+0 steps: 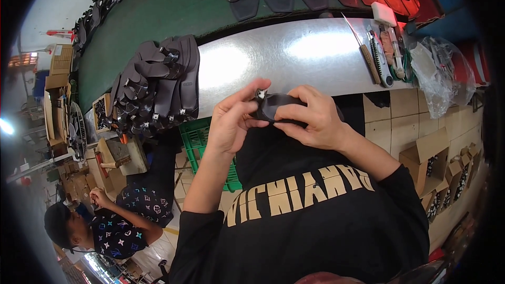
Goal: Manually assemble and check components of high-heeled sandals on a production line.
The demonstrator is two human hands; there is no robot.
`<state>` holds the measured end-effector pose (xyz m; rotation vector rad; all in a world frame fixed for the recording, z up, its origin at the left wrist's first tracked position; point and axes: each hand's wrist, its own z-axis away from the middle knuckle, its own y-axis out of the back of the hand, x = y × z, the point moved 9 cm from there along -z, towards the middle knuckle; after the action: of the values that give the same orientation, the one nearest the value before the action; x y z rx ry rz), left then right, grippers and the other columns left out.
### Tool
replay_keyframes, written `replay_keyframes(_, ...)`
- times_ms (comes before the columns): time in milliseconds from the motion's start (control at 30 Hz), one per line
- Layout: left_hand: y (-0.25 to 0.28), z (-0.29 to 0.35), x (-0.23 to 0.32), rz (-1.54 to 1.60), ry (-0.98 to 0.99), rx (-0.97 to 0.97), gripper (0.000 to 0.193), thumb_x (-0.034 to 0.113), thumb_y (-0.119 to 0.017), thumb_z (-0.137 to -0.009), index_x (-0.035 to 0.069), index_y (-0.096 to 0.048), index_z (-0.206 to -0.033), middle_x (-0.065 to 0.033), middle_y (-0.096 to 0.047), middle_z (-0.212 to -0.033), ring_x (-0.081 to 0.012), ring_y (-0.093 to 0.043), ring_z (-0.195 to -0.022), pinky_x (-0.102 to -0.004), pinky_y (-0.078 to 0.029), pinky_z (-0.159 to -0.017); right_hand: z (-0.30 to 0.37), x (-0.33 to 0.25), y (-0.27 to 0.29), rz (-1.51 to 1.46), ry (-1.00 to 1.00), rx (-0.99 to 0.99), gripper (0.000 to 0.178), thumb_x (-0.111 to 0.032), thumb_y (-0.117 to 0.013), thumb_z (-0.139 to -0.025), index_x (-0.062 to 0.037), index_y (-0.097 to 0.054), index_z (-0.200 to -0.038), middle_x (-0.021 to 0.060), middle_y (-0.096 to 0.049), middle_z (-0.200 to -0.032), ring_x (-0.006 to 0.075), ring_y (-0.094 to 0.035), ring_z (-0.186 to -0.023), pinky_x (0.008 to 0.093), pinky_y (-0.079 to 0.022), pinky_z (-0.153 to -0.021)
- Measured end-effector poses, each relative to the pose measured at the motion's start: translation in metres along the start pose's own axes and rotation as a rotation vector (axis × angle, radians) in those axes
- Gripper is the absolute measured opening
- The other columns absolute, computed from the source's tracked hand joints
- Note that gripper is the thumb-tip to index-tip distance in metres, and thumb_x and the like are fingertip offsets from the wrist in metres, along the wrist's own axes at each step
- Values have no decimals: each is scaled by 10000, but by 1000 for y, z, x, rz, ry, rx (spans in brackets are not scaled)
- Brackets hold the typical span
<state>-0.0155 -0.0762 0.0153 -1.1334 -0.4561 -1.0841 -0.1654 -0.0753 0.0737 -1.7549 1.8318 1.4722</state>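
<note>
In front of my chest I hold a dark flip-flop [270, 107], lying sideways. My left hand [227, 122] has its fingers and thumb closed around the end with the shiny strap piece. My right hand [314, 118] is wrapped around the other part of the sole, with the thumb on the near side. Fingers hide much of the flip-flop. To the left, a heap of dark flip-flops [189, 66] with strap pieces lies on the metal worktop [263, 63].
A wooden-handled awl [369, 64], a utility knife [380, 58] and a white block [384, 14] lie right. Beside them hangs a clear plastic bag [436, 73]. Beyond runs a green belt [168, 10] carrying flip-flops. A green crate [195, 139] stands below; a person [113, 226] sits left.
</note>
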Motion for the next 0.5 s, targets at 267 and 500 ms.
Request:
replay_keyframes(267,4,-2,-10,-279,41,14,352,92,-452,-936,33,-565,-1264,-78,-657,-1084,-77,-618,-828,-240,-552,-613,5,11,8,-18,-165,84,162,-60,-722,-787,-36,-591,-879,103,-610,-720,268,-601,-617,346,-478,-561)
replay_keyframes(500,-7,-5,-12,-367,42,-24,279,99,-453,-932,-2,-605,-1144,-37,-662,-939,-59,-604,-749,-210,-511,-623,8,12,4,47,-134,70,180,-70,-733,-775,-43,-562,-824,95,-584,-667,272,-598,-613,351,-449,-533)
